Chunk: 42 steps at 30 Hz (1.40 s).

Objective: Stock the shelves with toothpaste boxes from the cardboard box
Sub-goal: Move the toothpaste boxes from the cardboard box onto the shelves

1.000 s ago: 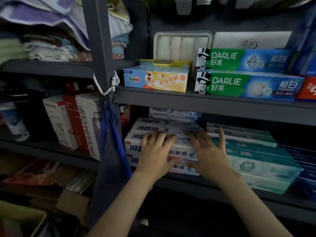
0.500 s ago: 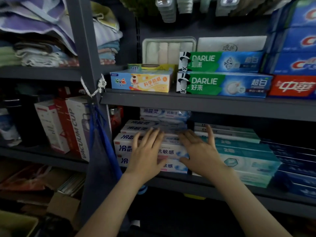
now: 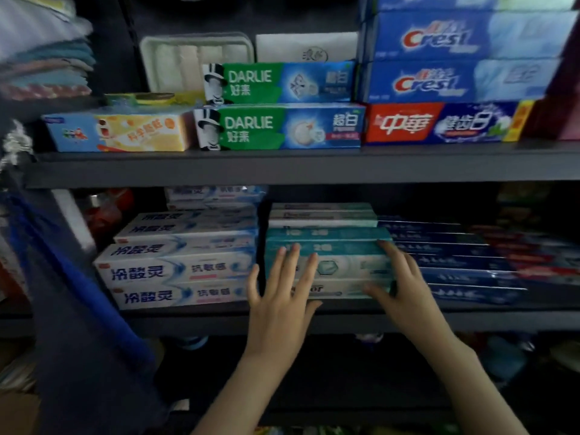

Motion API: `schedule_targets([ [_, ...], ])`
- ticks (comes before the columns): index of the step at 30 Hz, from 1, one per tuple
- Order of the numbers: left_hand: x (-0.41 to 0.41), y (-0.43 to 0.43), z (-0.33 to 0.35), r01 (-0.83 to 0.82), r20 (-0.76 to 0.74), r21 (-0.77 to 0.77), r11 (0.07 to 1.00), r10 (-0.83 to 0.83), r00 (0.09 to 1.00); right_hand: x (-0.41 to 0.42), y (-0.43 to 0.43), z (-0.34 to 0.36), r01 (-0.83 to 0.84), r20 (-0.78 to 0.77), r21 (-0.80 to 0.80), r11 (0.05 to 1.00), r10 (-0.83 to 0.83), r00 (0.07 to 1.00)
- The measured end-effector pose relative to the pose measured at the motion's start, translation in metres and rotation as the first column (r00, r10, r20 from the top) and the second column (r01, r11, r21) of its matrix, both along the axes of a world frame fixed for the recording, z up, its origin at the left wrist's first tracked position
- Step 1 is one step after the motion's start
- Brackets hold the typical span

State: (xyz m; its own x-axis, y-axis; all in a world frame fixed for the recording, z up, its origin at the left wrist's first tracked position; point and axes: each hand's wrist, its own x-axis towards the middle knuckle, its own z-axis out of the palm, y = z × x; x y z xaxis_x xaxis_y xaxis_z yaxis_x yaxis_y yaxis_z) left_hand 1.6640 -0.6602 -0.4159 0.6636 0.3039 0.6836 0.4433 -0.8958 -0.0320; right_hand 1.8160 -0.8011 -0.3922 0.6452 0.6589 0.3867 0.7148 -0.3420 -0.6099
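Shop: shelves point(image 3: 282, 167) of toothpaste boxes point(image 3: 279, 127)

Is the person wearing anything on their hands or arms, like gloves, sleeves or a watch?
No. The left hand and right hand are bare: no gloves, and no rings show. Both forearms are uncovered down to the frame edge, with no sleeve, watch or bracelet in view.

My view is dim overall. Light catches the Crest boxes point(image 3: 439, 39) up top, while everything beneath the lower shelf point(image 3: 314, 321) sinks into shadow. Motion blur smears the towels point(image 3: 47, 67) at left, and the print on the dark blue boxes point(image 3: 455, 262) is too soft to read.
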Motion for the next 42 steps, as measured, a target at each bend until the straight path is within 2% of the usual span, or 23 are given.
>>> schedule_targets([
  [2, 0.004, 0.005, 0.001, -0.025, -0.028, 0.006, 1.000, 0.026, 0.999, 0.001, 0.007, -0.003, -0.031, -0.004, 0.058, 0.998, 0.031, 1.000],
  [6, 0.014, 0.015, 0.005, -0.046, -0.031, 0.021, 0.999, 0.047, 0.998, 0.007, 0.016, -0.009, -0.044, -0.110, 0.184, 0.982, 0.066, 0.992],
  [12, 0.019, 0.019, 0.007, -0.129, -0.019, 0.091, 0.988, 0.131, 0.991, -0.002, 0.023, -0.010, -0.016, -0.096, 0.210, 0.978, 0.037, 0.995],
  [16, 0.030, -0.023, 0.010, -0.111, -0.032, 0.072, 0.991, 0.114, 0.993, 0.004, 0.008, -0.010, -0.040, 0.095, 0.083, 0.996, 0.032, 0.995],
  [19, 0.057, -0.074, 0.003, 0.055, -0.041, 0.074, 0.996, -0.052, 0.998, 0.017, -0.028, -0.005, -0.030, 0.217, 0.099, 0.995, 0.008, 0.976],
  [21, 0.080, -0.104, -0.003, 0.140, -0.039, 0.025, 0.990, -0.139, 0.989, 0.034, -0.056, -0.008, 0.073, 0.273, 0.134, 0.988, -0.107, 0.956],
  [23, 0.102, -0.128, -0.008, 0.191, -0.012, -0.074, 0.979, -0.192, 0.981, 0.057, -0.085, -0.014, 0.282, 0.212, 0.164, 0.945, -0.313, 0.926],
  [25, 0.119, -0.143, -0.015, 0.204, -0.027, -0.139, 0.969, -0.209, 0.977, 0.078, -0.111, -0.022, 0.435, -0.006, 0.143, 0.889, -0.439, 0.899],
  [27, 0.131, -0.149, -0.022, 0.225, -0.074, -0.168, 0.960, -0.240, 0.968, 0.094, -0.129, -0.028, 0.424, -0.230, 0.077, 0.903, -0.397, 0.888],
  [28, 0.136, -0.150, -0.024, 0.229, -0.098, -0.170, 0.959, -0.247, 0.964, 0.099, -0.134, -0.031, 0.384, -0.272, 0.050, 0.922, -0.357, 0.894],
  [31, 0.150, -0.149, -0.024, 0.212, -0.144, -0.125, 0.969, -0.230, 0.963, 0.107, -0.137, -0.036, 0.324, -0.245, -0.008, 0.946, -0.317, 0.916],
  [35, 0.168, -0.142, -0.014, 0.159, -0.207, -0.106, 0.982, -0.178, 0.962, 0.115, -0.129, -0.030, 0.351, -0.250, -0.040, 0.935, -0.350, 0.903],
  [42, 0.189, -0.122, 0.002, 0.082, -0.345, -0.164, 0.983, -0.135, 0.929, 0.135, -0.130, -0.027, 0.307, -0.189, -0.105, 0.946, -0.323, 0.927],
])
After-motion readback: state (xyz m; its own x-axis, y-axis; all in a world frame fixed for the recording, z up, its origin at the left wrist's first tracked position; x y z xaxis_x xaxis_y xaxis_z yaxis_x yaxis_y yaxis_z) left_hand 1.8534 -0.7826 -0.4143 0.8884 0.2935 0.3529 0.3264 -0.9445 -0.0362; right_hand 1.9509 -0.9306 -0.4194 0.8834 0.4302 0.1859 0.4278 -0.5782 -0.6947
